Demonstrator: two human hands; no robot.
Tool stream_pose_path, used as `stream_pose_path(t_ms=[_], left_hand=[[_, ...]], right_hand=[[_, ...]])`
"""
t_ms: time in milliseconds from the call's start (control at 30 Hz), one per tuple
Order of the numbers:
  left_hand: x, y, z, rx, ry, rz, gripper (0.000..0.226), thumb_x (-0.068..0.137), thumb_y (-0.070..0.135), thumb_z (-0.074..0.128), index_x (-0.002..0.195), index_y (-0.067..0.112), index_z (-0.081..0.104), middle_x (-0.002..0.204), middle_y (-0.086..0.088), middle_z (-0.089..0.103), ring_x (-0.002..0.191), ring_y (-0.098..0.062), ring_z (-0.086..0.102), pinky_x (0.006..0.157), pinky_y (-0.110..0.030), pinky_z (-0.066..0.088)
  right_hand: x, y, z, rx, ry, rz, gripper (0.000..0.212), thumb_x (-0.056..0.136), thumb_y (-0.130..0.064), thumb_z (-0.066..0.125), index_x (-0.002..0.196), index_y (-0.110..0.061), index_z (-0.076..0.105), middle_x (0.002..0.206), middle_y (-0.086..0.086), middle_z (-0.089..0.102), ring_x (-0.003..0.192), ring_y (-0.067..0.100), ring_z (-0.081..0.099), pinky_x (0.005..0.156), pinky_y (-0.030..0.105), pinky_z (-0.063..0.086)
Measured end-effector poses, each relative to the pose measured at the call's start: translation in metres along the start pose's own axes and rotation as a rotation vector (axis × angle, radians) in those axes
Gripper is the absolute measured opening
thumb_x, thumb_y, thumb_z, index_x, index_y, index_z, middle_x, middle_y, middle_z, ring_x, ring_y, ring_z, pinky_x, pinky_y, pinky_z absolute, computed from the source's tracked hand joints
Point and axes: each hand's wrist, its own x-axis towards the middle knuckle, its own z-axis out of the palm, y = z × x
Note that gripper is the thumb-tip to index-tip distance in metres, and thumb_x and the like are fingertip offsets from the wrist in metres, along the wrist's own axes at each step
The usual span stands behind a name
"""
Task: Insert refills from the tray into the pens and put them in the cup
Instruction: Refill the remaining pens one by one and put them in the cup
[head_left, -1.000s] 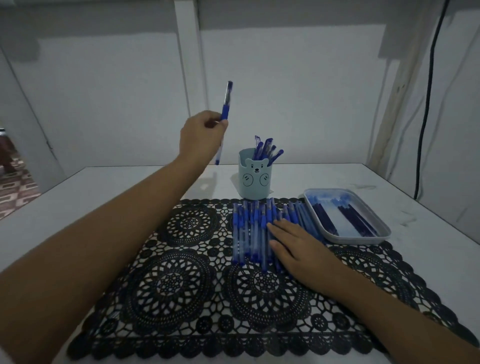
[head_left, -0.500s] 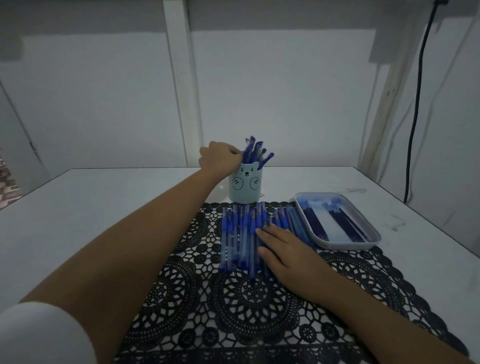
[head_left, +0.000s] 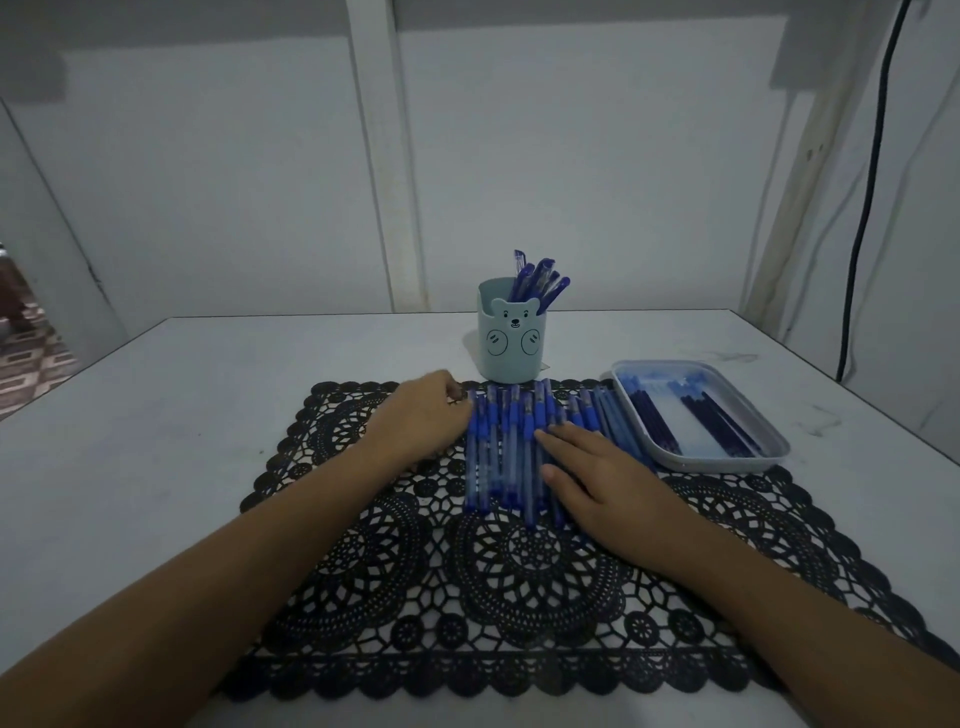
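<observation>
Several pens (head_left: 540, 278) in cup (head_left: 511, 343), frame ctr; many more in row (head_left: 506, 447) below, w/ refills (head_left: 654, 421) in tray (head_left: 774, 444) at right. Right hand (head_left: 592, 467) flat on row; left hand (head_left: 421, 415) curled at row's left edge, grip unclear

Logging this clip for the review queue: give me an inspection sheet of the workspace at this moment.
Surface: white table under a black lace mat.
Job's things: bear cup holding pens; row of pens on the mat; tray with dark refills.
Clutter: nothing seen.
Hands: left hand at the row's left edge, grip unclear; right hand flat on the row.
Cables: black cable down the right wall.
Surroundings: pale walls; patterned floor at far left.
</observation>
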Motion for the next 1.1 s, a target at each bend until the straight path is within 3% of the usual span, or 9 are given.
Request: stream_pose_path(t_ms=[100,333,467,567,700,800,900,967,1100], left_hand=[[-0.005,-0.002,0.004,0.065,-0.056,-0.026,0.032,0.088,0.045,0.05,0.1,0.016,0.055,0.093,0.001,0.056,0.085,-0.014,0.052,0.07,-0.029,0.04],[-0.007,0.006,-0.01,0.154,-0.212,0.008,0.019,0.081,0.03,0.058,0.081,0.011,0.055,0.078,-0.004,0.056,0.069,-0.016,0.048,0.061,-0.028,0.039],[-0.008,0.006,-0.01,0.261,-0.144,0.0,0.022,0.082,0.026,0.054,0.065,0.014,0.047,0.067,-0.001,0.052,0.066,-0.015,0.05,0.057,-0.027,0.039],[-0.015,0.002,-0.011,0.251,-0.042,0.014,0.015,0.088,0.024,0.047,0.079,0.012,0.052,0.08,-0.003,0.055,0.074,-0.018,0.053,0.064,-0.03,0.044],[-0.04,0.001,-0.017,0.195,0.054,0.246,0.02,0.097,0.025,0.035,0.109,0.015,0.047,0.1,0.0,0.051,0.081,-0.015,0.052,0.071,-0.03,0.045],[-0.06,-0.003,-0.015,0.251,0.086,0.383,0.025,0.099,0.033,0.024,0.119,0.025,0.037,0.096,0.005,0.05,0.075,-0.01,0.052,0.067,-0.027,0.046],[-0.075,-0.009,-0.009,0.231,0.138,0.483,0.026,0.098,0.038,0.022,0.117,0.031,0.039,0.089,0.009,0.054,0.074,-0.008,0.052,0.064,-0.025,0.045],[-0.079,-0.01,-0.004,0.232,0.198,0.597,0.031,0.095,0.036,0.028,0.111,0.023,0.051,0.084,0.007,0.059,0.07,-0.011,0.056,0.059,-0.024,0.046],[-0.082,-0.007,0.007,0.253,0.325,0.76,0.03,0.091,0.027,0.042,0.094,0.006,0.064,0.075,-0.002,0.062,0.06,-0.014,0.055,0.053,-0.022,0.044]], right_hand=[[0.0,0.0,0.0,-0.007,-0.007,0.011,0.048,0.098,-0.034,0.032,0.144,-0.02,0.026,0.149,-0.005,0.027,0.138,0.008,0.016,0.11,0.018,0.005],[0.0,-0.001,-0.001,-0.003,-0.005,0.008,0.048,0.098,-0.033,0.032,0.144,-0.02,0.025,0.149,-0.005,0.027,0.138,0.007,0.015,0.108,0.016,0.002],[-0.001,0.0,0.0,-0.005,-0.002,0.016,0.048,0.098,-0.034,0.033,0.144,-0.021,0.026,0.149,-0.005,0.027,0.138,0.007,0.016,0.109,0.017,0.003],[-0.001,-0.001,-0.001,-0.003,0.011,0.006,0.047,0.098,-0.033,0.033,0.143,-0.021,0.026,0.148,-0.006,0.029,0.137,0.006,0.017,0.112,0.021,0.005],[-0.001,-0.001,-0.001,0.027,0.128,-0.03,0.046,0.098,-0.036,0.034,0.14,-0.016,0.036,0.14,-0.003,0.04,0.128,0.005,0.03,0.114,0.026,0.016],[-0.001,-0.001,-0.001,0.06,0.286,-0.093,0.055,0.091,-0.041,0.031,0.133,-0.009,0.046,0.13,0.004,0.05,0.117,0.001,0.036,0.104,0.014,0.024],[-0.003,-0.005,-0.001,0.01,0.354,-0.183,0.049,0.092,-0.037,0.038,0.128,-0.007,0.051,0.124,0.006,0.054,0.115,0.01,0.044,0.099,0.024,0.037],[-0.006,-0.011,-0.001,-0.064,0.357,-0.252,0.047,0.091,-0.039,0.041,0.124,-0.009,0.054,0.121,0.005,0.057,0.113,0.016,0.049,0.093,0.035,0.045],[-0.009,-0.019,0.001,-0.239,0.366,-0.315,0.041,0.087,-0.04,0.043,0.113,-0.013,0.058,0.109,0.001,0.062,0.099,0.017,0.056,0.078,0.033,0.047]])
